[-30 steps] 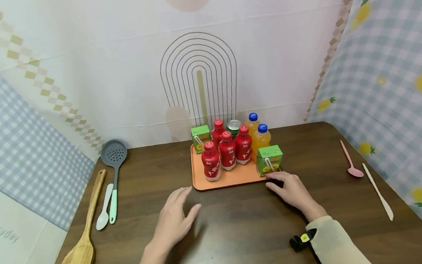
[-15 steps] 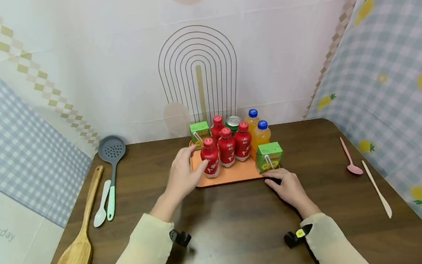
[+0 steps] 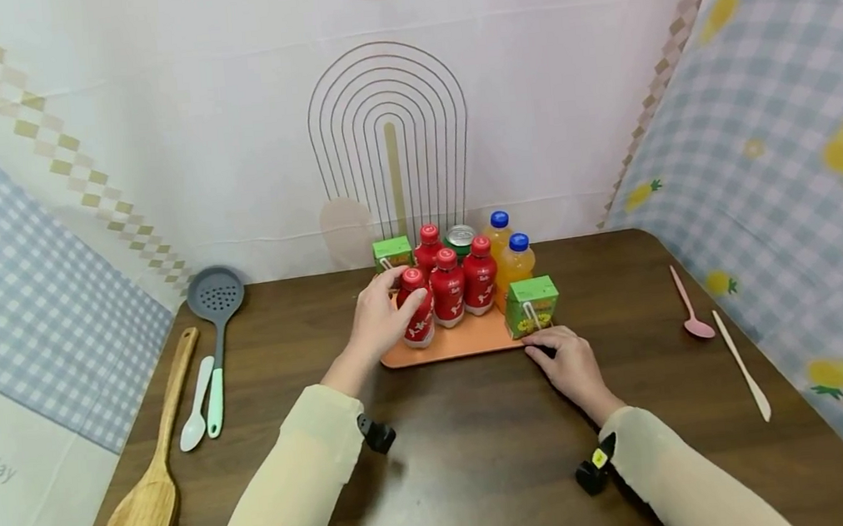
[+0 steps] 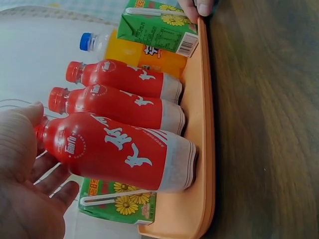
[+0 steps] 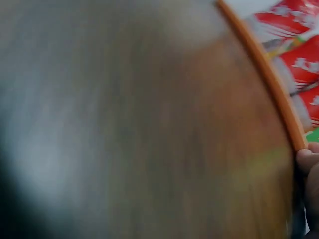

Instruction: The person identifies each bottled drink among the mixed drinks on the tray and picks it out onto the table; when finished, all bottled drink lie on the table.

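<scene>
An orange tray (image 3: 469,342) at the back of the table bears several upright red bottles (image 3: 448,294). My left hand (image 3: 376,321) has its thumb and fingers curled round the upper part of the front-left red bottle (image 4: 119,152), whose base stands on the tray. At the tray's front right corner, my right hand (image 3: 569,364) pinches the rim (image 5: 271,74). Beside that hand, a green drink carton (image 3: 532,307) with a straw stands on the tray. A second green carton (image 4: 119,201) is partly hidden behind the left hand's bottle.
Two orange drink bottles (image 3: 515,267) with blue caps and a can (image 3: 460,237) stand further back on the tray. To the left lie a wooden spatula (image 3: 145,504), a white spoon (image 3: 197,408) and a grey skimmer (image 3: 215,296). A pink spoon (image 3: 696,324) and a cream-coloured knife (image 3: 743,368) lie right.
My left hand has moved forward and right from the bare table to the front-left red bottle and taken hold of it. The right hand has stayed at the tray's corner.
</scene>
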{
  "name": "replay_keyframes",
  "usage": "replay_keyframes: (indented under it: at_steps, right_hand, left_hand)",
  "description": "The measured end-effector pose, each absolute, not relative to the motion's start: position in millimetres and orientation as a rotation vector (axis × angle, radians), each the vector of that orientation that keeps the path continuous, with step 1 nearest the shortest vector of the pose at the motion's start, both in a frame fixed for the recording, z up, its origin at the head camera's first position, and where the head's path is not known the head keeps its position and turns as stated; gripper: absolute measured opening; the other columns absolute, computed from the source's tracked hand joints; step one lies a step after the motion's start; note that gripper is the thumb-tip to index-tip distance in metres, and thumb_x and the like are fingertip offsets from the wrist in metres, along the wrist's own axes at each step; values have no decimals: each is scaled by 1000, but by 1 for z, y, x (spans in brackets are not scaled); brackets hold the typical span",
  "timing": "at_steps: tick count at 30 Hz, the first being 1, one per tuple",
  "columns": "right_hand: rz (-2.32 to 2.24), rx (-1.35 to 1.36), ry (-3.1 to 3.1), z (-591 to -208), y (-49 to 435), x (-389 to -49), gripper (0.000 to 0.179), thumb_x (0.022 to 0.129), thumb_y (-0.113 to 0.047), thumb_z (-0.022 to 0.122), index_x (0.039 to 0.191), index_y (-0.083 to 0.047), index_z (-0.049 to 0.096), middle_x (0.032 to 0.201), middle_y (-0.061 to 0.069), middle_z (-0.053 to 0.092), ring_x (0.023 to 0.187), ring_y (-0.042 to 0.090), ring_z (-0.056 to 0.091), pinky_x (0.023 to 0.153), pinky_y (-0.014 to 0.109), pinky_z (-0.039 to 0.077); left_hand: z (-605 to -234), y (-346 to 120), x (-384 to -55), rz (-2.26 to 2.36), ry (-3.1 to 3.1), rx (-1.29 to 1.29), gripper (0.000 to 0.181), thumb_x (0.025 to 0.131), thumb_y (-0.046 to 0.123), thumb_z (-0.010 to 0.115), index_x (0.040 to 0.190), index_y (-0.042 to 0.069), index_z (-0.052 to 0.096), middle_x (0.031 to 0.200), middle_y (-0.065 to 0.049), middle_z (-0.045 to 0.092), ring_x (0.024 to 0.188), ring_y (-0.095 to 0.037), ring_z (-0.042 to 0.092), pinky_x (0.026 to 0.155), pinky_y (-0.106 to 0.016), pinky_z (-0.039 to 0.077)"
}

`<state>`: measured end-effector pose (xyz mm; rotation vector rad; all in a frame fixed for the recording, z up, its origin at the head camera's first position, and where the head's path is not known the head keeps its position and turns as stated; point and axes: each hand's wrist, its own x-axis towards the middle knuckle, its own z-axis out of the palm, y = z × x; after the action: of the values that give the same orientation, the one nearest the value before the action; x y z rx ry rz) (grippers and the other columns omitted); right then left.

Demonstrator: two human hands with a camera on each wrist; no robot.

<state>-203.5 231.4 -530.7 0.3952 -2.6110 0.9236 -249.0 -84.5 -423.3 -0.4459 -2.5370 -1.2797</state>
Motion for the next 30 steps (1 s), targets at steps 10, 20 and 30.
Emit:
replay_keyframes:
  at_steps: [10,20,30]
  right_hand:
    - [726,479,-2842,-513,241,-219,10,83,-30,76,91,-24,79,94,-5,73,88,18,66,80,45,52]
    - [700,480,-2907,-507,240,-227,9,84,-36,75,89,-30,79,94,-9,73,88,17,67,78,44,52]
    - [477,576,-2911,-501,237,-228,11,86,-34,73,92,-26,79,95,-8,72,86,17,67,76,42,53]
  left_hand:
    - [-432,-77,-257,-1373,-2553,-426,31,94,33,63,117,13,62,109,-6,67,94,-18,62,81,-36,54]
    - [-438,-82,-257,-1381,-2536,-404,35,93,38,63,117,12,63,110,-5,65,99,-20,60,86,-40,52]
    - [-435,-81,-251,-1370,-2541,-391,32,93,36,63,116,12,63,110,-4,64,104,-20,58,89,-42,50]
